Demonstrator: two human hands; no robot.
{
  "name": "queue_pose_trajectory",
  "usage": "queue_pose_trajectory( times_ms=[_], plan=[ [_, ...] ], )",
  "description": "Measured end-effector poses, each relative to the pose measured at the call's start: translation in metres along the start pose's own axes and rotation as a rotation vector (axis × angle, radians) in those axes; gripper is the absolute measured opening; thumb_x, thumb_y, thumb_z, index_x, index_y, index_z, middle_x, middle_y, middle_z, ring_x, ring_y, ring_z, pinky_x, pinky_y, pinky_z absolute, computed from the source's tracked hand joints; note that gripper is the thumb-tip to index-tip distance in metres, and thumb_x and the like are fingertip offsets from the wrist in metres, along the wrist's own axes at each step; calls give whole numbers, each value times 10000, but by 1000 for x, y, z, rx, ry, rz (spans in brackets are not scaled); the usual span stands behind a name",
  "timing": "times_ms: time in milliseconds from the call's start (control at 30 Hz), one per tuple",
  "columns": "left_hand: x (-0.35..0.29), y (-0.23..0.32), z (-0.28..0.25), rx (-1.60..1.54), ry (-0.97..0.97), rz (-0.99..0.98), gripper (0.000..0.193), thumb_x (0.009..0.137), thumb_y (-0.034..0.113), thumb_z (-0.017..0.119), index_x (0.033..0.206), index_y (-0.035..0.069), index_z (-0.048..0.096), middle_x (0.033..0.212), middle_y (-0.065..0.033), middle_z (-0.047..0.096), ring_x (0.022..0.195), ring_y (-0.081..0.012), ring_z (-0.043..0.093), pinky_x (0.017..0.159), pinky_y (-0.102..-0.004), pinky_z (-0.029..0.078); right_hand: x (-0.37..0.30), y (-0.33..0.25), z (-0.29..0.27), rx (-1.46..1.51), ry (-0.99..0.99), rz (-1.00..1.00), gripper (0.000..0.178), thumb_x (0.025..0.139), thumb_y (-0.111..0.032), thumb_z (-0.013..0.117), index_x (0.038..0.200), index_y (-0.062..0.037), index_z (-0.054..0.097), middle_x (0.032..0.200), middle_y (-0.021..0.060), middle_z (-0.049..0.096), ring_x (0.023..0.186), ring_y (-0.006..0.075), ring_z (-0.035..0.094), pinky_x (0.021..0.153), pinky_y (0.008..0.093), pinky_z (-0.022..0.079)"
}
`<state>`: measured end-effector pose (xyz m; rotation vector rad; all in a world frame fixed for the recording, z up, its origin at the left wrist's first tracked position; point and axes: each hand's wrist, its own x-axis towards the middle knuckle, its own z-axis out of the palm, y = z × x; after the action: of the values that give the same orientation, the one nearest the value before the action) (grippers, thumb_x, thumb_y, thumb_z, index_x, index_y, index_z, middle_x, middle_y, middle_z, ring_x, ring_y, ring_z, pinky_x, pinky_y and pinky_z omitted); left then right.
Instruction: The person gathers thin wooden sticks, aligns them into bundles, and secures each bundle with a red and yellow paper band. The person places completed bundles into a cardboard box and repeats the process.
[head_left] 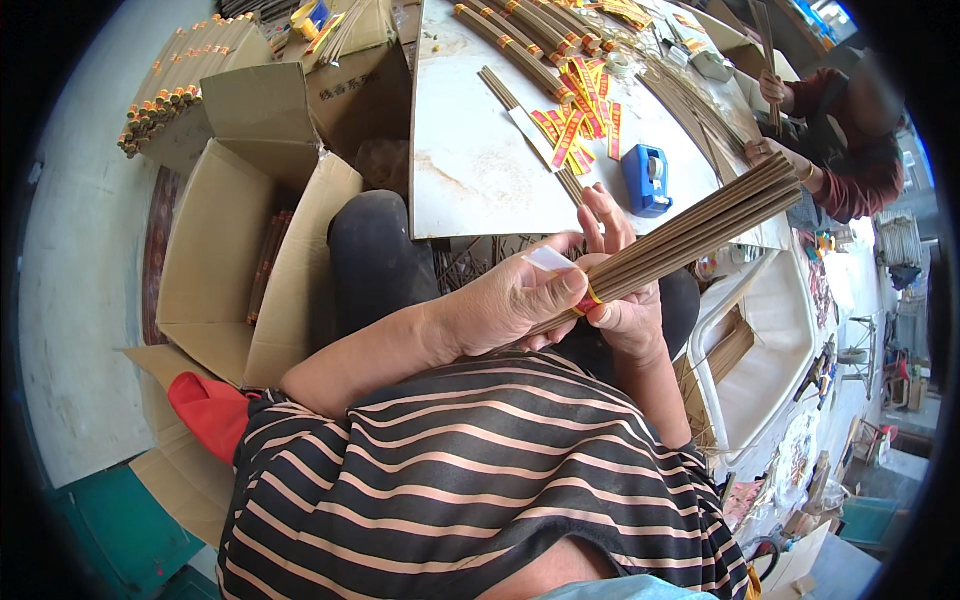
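A bundle of thin brown incense sticks (700, 232) slants up to the right over my lap. My left hand (515, 295) is closed around its lower end, thumb pressed on a red and yellow paper label (590, 302) that goes around the sticks. A pale white strip end (549, 259) stands up loose beside that thumb. From the other side my right hand (632, 310) grips the bundle near the label, its thumb below the sticks and some fingers raised behind them. The sticks partly hide its palm.
On the white table (470, 190) lie loose labels (585, 110), a blue tape dispenser (647, 180) and banded bundles (515, 45). An open cardboard box (215, 250) stands at left, a white tub (800, 340) at right. Another person (850, 150) holds sticks at far right.
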<state>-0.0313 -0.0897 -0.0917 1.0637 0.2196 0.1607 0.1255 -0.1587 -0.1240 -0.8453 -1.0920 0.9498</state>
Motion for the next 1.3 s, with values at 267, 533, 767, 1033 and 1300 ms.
queue_pose_trajectory(
  times_ms=[267, 533, 767, 1033, 1300],
  plan=[
    [2, 2, -1, 34, 100, -23, 482, 899, 499, 403, 791, 59, 567, 592, 4, 485, 485, -33, 434, 443, -152, 356, 4, -13, -5, -61, -76, 83, 396, 646, -259, 782, 943, -18, 679, 1278, 101, 430, 1232, 229, 352, 1008, 397, 298],
    [9, 0, -12, 406, 221, 40, 422, 952, 386, 391, 831, 31, 584, 589, 12, 456, 534, -65, 429, 500, -206, 390, 6, -28, 5, -124, 167, 343, 257, 762, -98, 656, 946, 56, 564, 791, 83, 625, 715, 117, 587, 651, 237, 475],
    [9, -6, -6, 791, 319, 272, 402, 971, 299, 359, 1127, -34, 522, 784, -147, 607, 702, -225, 599, 645, -301, 479, 5, -24, 12, -131, 220, 287, 194, 759, -91, 639, 871, 50, 567, 765, 83, 632, 682, 117, 600, 619, 233, 487],
    [13, -13, -10, 1065, 323, 602, 369, 942, 123, 429, 1248, -84, 414, 908, -157, 580, 758, -174, 586, 695, -254, 471, 4, -29, 13, -148, 224, 256, 165, 769, -79, 644, 862, 39, 574, 763, 65, 629, 675, 86, 577, 591, 221, 471],
    [18, -19, -6, 1362, 333, 724, 557, 807, -4, 578, 1295, -95, 326, 861, -183, 551, 729, -266, 596, 660, -311, 503, 0, -25, 7, -114, 249, 232, 215, 808, -136, 652, 901, 36, 561, 796, 50, 615, 702, 69, 549, 601, 214, 457]
  ],
)
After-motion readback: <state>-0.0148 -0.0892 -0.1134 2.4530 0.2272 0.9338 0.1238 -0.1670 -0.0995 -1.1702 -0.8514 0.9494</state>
